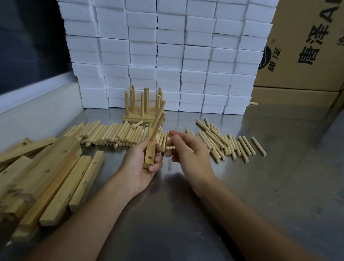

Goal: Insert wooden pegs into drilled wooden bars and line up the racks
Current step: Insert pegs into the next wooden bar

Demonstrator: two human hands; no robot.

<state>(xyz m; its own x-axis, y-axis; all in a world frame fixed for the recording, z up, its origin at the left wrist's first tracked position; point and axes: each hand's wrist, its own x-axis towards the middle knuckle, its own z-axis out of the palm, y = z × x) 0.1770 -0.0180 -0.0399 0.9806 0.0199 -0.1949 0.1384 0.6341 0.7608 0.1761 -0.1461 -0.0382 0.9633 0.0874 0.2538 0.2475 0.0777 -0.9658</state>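
My left hand (142, 169) grips a drilled wooden bar (149, 155) above the metal table (266, 180). Two pegs (158, 120) stand in the bar's far holes, and one hole near my fingers shows empty. My right hand (188, 152) hovers just right of the bar with loosely curled fingers and nothing visible in them. Loose pegs (112, 134) lie in a row behind my hands, with more pegs (226, 143) spread to the right. Several finished racks (142, 109) with upright pegs stand together at the back.
A pile of drilled bars (38, 177) lies at the left. A wall of stacked white foam blocks (166, 46) rises behind the racks. Cardboard boxes (311, 49) stand at the back right. A raised ledge (24, 100) runs along the left.
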